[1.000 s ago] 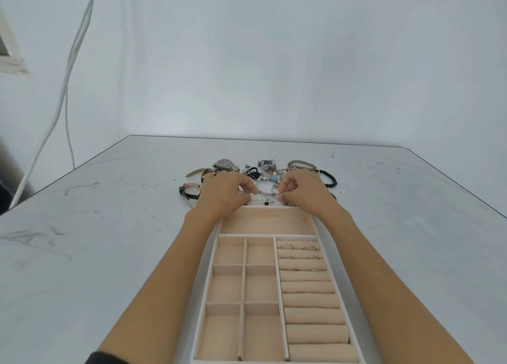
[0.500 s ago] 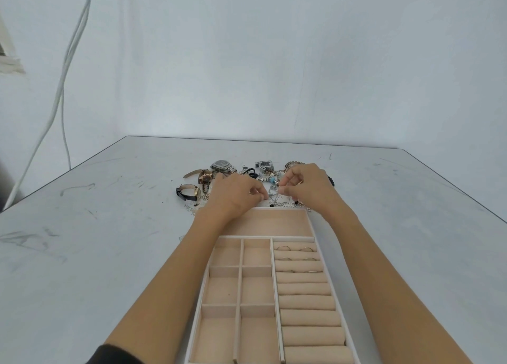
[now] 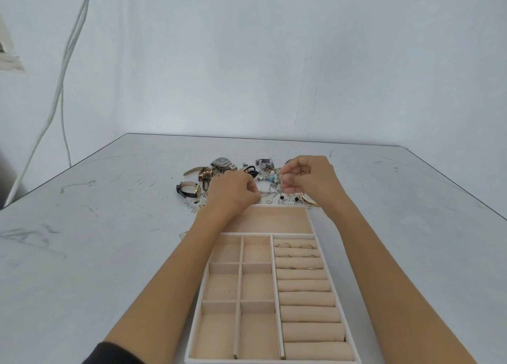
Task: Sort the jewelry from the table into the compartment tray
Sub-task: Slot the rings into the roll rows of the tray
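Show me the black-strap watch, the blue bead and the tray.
black-strap watch (image 3: 181,191), head view, on its strap.
blue bead (image 3: 272,178), head view, on the bead's middle.
tray (image 3: 274,221), head view, on the far compartment's bare floor.

beige tray, grey table, black-strapped watch

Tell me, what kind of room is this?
Probably a plain workroom or filming setup, not a cosy home: there's a scuffed grey table, a bare white wall behind it, and loose cables hanging at the left.
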Action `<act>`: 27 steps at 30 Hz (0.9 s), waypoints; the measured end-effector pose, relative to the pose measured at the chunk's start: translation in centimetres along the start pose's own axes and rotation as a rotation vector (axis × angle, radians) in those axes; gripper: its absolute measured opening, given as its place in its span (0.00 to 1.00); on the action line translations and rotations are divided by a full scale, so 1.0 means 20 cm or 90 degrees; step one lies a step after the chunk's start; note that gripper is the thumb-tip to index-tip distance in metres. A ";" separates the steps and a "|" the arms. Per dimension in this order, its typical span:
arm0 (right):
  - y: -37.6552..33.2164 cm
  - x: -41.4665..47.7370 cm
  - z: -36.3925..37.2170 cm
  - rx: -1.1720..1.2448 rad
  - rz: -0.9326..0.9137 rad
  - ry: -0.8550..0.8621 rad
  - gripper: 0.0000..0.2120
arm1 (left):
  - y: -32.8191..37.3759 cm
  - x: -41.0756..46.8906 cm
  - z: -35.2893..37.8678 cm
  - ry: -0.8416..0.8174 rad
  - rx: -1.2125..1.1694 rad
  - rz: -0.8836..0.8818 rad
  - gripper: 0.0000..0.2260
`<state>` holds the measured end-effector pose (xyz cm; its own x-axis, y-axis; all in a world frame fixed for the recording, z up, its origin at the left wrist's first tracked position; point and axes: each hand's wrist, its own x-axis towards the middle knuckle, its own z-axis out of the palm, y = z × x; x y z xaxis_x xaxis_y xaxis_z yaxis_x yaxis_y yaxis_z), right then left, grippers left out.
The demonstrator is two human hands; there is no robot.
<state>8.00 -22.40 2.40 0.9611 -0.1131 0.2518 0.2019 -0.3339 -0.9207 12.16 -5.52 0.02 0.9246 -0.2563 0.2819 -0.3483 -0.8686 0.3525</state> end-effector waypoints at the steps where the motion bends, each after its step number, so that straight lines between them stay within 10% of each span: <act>1: 0.00 0.00 0.00 0.009 0.005 -0.003 0.05 | 0.00 0.00 0.00 -0.007 -0.022 0.003 0.04; 13: 0.01 0.00 -0.01 0.117 0.080 -0.053 0.05 | -0.03 0.02 0.00 -0.089 -0.158 0.004 0.07; 27: 0.01 -0.02 0.01 0.150 0.064 -0.012 0.07 | 0.02 -0.01 -0.02 0.099 -0.367 0.020 0.02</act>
<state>7.73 -22.34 2.03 0.9816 -0.1167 0.1512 0.1406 -0.0944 -0.9856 11.84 -5.62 0.42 0.8941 -0.1748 0.4123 -0.4430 -0.4798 0.7573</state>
